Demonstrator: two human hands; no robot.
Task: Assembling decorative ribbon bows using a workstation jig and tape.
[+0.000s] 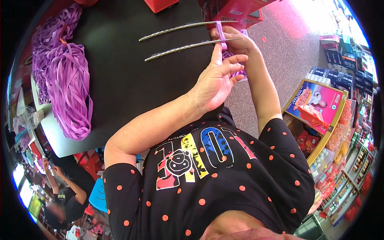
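Note:
Two thin metal rods with twisted shanks, a far rod point(172, 31) and a near rod point(180, 49), lie roughly side by side above the black table. A purple ribbon point(219, 29) wraps around both near their smooth right ends. My left hand point(216, 82) is open, palm partly up and fingers apart; its index fingertip touches the ribbon at the near rod. Behind the rods, my right hand point(238, 40) has its fingers curled at the ribbon, partly hidden by rods and ribbon. More purple ribbon point(239, 73) shows behind my left fingers.
Large bundles of purple ribbon point(68, 88) hang over the left side of the black table point(120, 80). A red box point(240, 12) stands at the far edge. Shelves and a display case point(316, 104) are at right. Another person point(66, 196) sits at lower left, near a blue stool point(98, 195).

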